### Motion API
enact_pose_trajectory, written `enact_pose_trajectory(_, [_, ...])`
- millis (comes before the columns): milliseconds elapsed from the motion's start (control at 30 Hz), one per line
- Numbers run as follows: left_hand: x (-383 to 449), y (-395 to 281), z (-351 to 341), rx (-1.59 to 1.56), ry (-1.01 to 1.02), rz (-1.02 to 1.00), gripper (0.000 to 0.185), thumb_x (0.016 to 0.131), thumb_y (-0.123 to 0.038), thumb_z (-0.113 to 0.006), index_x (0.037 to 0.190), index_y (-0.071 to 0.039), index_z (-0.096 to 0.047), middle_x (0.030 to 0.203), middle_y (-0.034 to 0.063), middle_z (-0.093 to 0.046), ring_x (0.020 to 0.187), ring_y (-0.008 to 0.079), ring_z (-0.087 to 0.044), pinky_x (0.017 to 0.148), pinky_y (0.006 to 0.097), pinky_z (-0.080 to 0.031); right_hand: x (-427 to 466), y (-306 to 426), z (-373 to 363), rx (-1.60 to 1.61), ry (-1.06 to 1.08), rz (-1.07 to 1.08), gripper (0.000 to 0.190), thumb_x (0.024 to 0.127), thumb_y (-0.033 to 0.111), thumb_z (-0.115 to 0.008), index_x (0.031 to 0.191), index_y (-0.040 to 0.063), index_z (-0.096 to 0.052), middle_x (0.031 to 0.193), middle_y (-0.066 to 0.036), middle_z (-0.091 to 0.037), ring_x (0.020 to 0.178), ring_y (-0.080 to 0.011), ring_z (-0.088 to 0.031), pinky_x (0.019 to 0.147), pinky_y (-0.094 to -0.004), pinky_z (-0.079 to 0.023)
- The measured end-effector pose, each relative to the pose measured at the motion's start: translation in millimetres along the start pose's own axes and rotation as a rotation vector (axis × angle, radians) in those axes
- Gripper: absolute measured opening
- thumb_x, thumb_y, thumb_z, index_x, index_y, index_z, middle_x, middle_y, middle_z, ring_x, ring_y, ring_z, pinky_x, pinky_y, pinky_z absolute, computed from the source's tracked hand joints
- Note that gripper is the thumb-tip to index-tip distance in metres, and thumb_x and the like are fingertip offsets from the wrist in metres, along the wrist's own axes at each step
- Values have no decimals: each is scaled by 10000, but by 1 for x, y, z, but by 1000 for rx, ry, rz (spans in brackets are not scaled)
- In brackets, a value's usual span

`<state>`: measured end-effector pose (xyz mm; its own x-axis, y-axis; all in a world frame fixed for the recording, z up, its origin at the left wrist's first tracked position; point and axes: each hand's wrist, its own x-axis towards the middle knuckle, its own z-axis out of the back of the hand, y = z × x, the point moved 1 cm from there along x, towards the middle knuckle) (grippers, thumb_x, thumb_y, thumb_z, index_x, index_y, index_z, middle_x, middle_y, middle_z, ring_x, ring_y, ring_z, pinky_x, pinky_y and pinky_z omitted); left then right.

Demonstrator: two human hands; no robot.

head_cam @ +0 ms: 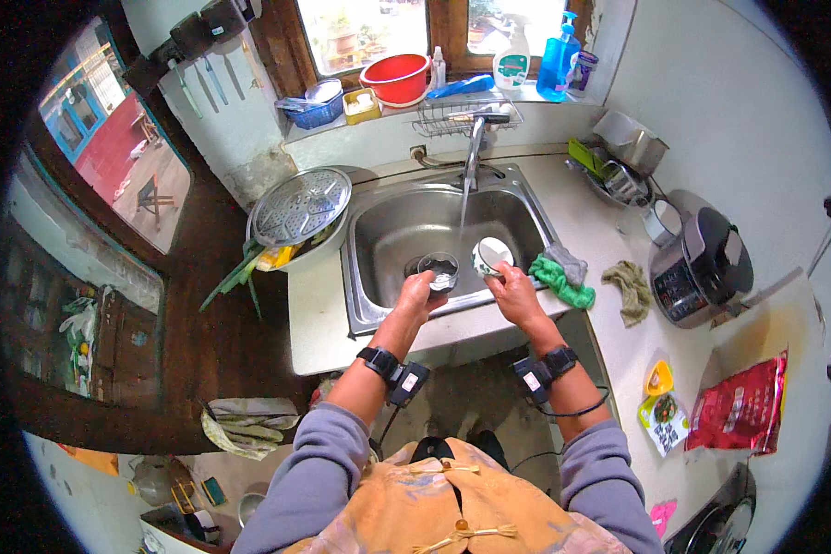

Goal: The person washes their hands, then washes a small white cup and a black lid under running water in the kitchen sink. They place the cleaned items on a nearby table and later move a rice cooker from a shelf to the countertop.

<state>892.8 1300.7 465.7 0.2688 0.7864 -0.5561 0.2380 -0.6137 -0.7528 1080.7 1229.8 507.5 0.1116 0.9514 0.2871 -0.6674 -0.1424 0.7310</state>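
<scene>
Over the stainless steel sink (401, 235), my left hand (419, 294) grips a small clear glass bowl or cup (438, 269). My right hand (512, 291) holds a white bowl with a green pattern (492, 255), tilted so that its inside shows. The two vessels are apart. Water runs from the faucet (476, 149) in a thin stream that falls between and behind them. A green cloth (561, 280) and a grey cloth (566, 263) lie on the sink's right rim, close to my right hand.
Left of the sink stands a basin under a perforated metal steamer plate (303, 206), with green stalks sticking out. An olive rag (628, 291), a rice or pressure cooker (699, 270) and a red packet (741, 408) are on the right counter. Bottles and a red basin (396, 79) line the windowsill.
</scene>
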Motion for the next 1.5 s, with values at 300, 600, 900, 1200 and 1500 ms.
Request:
enact_pose_trajectory(300, [90, -11, -17, -4, -127, -39, 250, 810, -178, -494, 1007, -29, -534, 930, 120, -584, 800, 239, -585, 614, 381, -537, 108, -47, -25, 13, -9, 84, 182, 790, 157, -568, 943, 57, -569, 778, -215, -576, 779, -385, -551, 699, -445, -444])
enact_pose_trajectory(600, [161, 46, -9, 186, -339, 122, 404, 795, -108, -534, 1182, -41, -437, 1081, 133, -508, 909, 249, -551, 552, 370, -530, 162, -78, -55, 126, -31, 50, 223, 743, 134, -613, 933, 21, -582, 911, -227, -533, 858, -390, -503, 757, -427, -442])
enact_pose_trajectory(900, [218, 102, 15, 525, -134, 223, 366, 739, -104, -592, 1094, -33, -535, 950, 110, -596, 791, 236, -605, 545, 360, -533, 179, -96, -59, 892, 239, -619, 246, 887, 233, -527, 1031, 36, -564, 985, -87, -567, 759, -168, -590, 661, -287, -491])
enact_pose_trajectory(1200, [239, 132, 26, 891, -69, 225, 388, 704, -197, -633, 1030, 5, -569, 939, 173, -630, 780, 288, -629, 632, 358, -511, 178, -88, -60, 1681, 356, -882, 419, 909, 407, -452, 1154, 68, -487, 958, -131, -585, 775, -157, -601, 667, -275, -519])
enact_pose_trajectory(1500, [256, 164, 62, 1280, -15, 122, 438, 733, -212, -611, 1138, -70, -522, 1120, 188, -559, 1101, 382, -469, 937, 394, -395, 178, -92, -66, 1756, 422, -872, 535, 888, 517, -407, 1183, 76, -469, 967, -137, -595, 714, -141, -585, 610, -251, -506])
